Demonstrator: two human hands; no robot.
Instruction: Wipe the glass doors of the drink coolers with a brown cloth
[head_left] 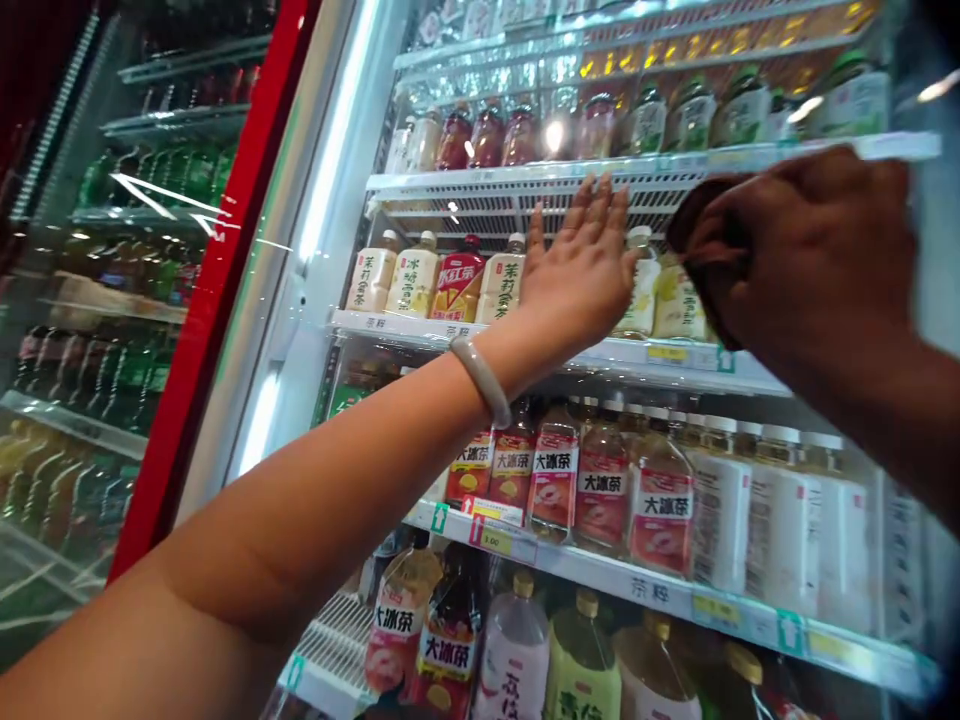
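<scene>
My left hand (581,268) is raised with its fingers spread and its palm facing the drinks cooler. A pale bangle (481,380) circles that wrist. The hand appears to lie against the cooler's glass, though the contact is hard to make out. Behind it stands a row of bottles, among them a red-labelled tea bottle (457,280) and a cream-labelled bottle (501,278). At the right, my right hand (825,240) is closed around a dark reddish-brown cloth (712,225), bunched up and partly hidden by the fingers.
Several shelves of bottled drinks fill the cooler, with price strips such as the white shelf edge (652,590) along the front. A lit white door frame (300,240) runs up the left side. Beyond it stands another cooler with a red frame (217,260).
</scene>
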